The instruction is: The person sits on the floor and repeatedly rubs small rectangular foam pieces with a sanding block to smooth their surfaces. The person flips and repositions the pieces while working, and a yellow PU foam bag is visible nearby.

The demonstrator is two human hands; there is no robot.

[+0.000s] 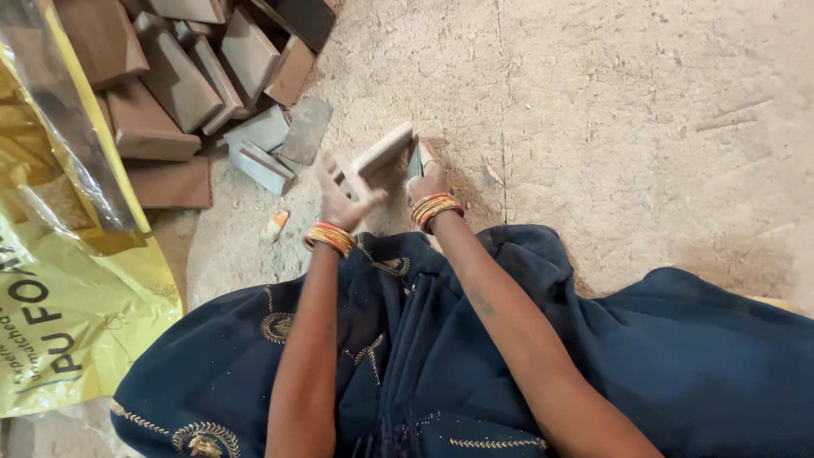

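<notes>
wooden block (383, 150), pale, flat and rectangular with square-cut edges, stands tilted on the dusty floor just past the person's knees, between the two hands. nearest the camera, dark blue cloth (407, 356) with gold embroidered motifs covers the lap, soft and folded. two bare forearms reach forward over it, each wrist ringed by a stack of orange and gold bangles (331, 237). the left hand (343, 199) has its fingers spread wide, fingertips braced against the near side of the block, thumb out to the side. the right hand (426, 178) is closed around a thin dark flat piece (415, 161) held upright just beside the block's right end. a small pale scrap (275, 225) lies on the floor left of the left wrist. at the left edge sits a crumpled yellow plastic sack (59, 305) with dark printed lettering, glossy and creased. farther off, upper left, a heap of brown wooden blocks (182, 80), more than ten, wedge-shaped and rectangular, lies jumbled. the floor (644, 110) is rough, sandy grey concrete with one straight seam.
</notes>
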